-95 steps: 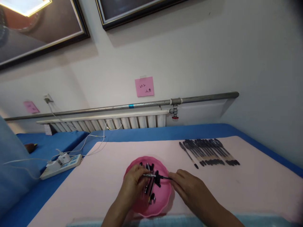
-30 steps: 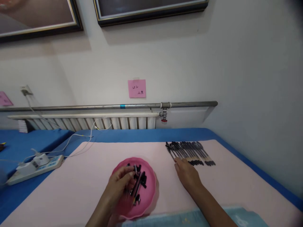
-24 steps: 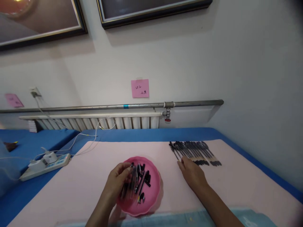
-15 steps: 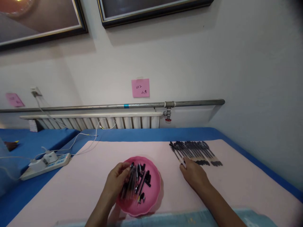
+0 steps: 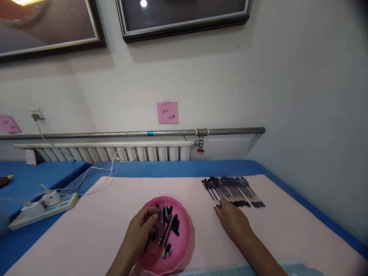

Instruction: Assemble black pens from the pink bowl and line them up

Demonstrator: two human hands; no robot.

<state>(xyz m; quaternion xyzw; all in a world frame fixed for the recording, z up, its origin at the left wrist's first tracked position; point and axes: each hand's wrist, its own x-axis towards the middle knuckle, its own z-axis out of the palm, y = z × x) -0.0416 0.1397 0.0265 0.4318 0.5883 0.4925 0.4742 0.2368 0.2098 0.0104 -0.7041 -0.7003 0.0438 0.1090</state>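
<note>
My left hand (image 5: 141, 229) is over the left side of a scalloped pink plate (image 5: 184, 245). Its fingers are closed around a bunch of slim clear pen barrels (image 5: 156, 232), blurred by motion. More black caps (image 5: 175, 226) and loose pen parts lie in the plate. To the right, my right hand (image 5: 234, 220) rests low over the left end of a row of pens (image 5: 227, 188) with black caps, laid side by side. Its thumb and fingers pinch the lower end of the leftmost pen (image 5: 211, 192), partly hidden by the fingertips.
A pink sheet (image 5: 100, 226) covers the blue table (image 5: 184, 168). At the left, a white power strip (image 5: 46, 211) carries plugged-in chargers and loose white cables. A radiator (image 5: 155, 153) and a metal pipe (image 5: 172, 133) run along the wall behind. Light-blue cloth (image 5: 224, 270) lies at the near edge.
The camera view has tilted and shifted slightly. The pen at my right fingertips lies closer against the row's left end. My left hand stays at the plate with the barrels.
</note>
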